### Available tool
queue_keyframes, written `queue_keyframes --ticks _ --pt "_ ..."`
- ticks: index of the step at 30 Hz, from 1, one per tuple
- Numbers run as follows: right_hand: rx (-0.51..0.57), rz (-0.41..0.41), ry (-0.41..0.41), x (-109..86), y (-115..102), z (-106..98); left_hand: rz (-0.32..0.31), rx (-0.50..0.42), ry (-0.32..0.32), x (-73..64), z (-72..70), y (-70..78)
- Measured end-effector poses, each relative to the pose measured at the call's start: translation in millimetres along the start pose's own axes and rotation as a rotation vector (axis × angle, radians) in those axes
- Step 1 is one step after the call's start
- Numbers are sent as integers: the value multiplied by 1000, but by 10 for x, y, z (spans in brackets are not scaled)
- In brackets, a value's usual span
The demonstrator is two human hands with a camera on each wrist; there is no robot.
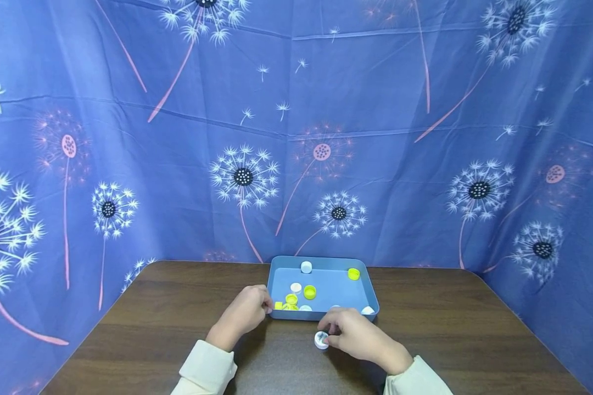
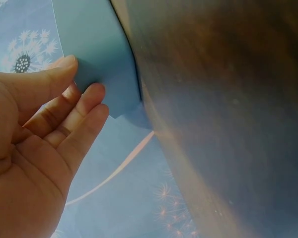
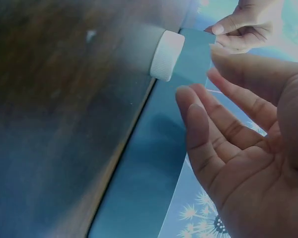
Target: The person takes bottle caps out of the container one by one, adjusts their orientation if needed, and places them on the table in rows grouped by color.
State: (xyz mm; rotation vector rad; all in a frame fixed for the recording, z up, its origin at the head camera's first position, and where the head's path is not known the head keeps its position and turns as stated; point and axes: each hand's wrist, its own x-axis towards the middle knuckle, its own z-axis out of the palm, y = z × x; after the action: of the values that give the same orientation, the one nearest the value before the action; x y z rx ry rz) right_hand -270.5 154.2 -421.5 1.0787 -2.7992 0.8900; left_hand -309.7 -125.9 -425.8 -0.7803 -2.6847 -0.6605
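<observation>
A blue tray [image 1: 301, 315] stands on the table, holding several white and yellow bottle caps. My left hand [image 1: 244, 311] is at its front left corner; in the left wrist view the thumb and fingers pinch the tray's wall [image 2: 102, 54]. In front of the tray, a white bottle cap [image 1: 320, 341] with a dark mark on top lies on the table. Close beside this cap is my right hand [image 1: 358, 336]. From the right wrist, the ribbed white cap [image 3: 167, 55] appears apart from my loosely bent fingers [image 3: 197, 126], which hold nothing.
The brown wooden table [image 1: 464, 329] has rounded back corners. Behind and beside it hangs a blue dandelion-print cloth [image 1: 400, 181]. Inside the tray, a yellow cap [image 1: 353, 274] is at the back right and a white cap [image 1: 306, 267] at the back left.
</observation>
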Motion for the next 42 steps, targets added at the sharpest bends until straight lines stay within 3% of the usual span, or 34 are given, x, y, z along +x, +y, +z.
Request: queue_keyframes --ticks 6,14,20,24,28,37,42 --pt "60 -8 37 18 -34 -67 -3 1 3 7 0 0" --pt "66 -1 133 17 -48 -164 42 5 30 8 19 -2" --pt "66 22 251 135 45 -221 33 -11 23 12 13 6" --pt "80 39 286 258 140 -248 20 -10 18 3 11 -5" --pt "60 77 262 391 228 -254 18 -9 11 -7 8 -1" --pt "-105 93 93 711 355 -193 -12 -16 -2 -19 -6 10" --pt "-145 126 56 827 423 -111 20 -7 12 -13 4 6"
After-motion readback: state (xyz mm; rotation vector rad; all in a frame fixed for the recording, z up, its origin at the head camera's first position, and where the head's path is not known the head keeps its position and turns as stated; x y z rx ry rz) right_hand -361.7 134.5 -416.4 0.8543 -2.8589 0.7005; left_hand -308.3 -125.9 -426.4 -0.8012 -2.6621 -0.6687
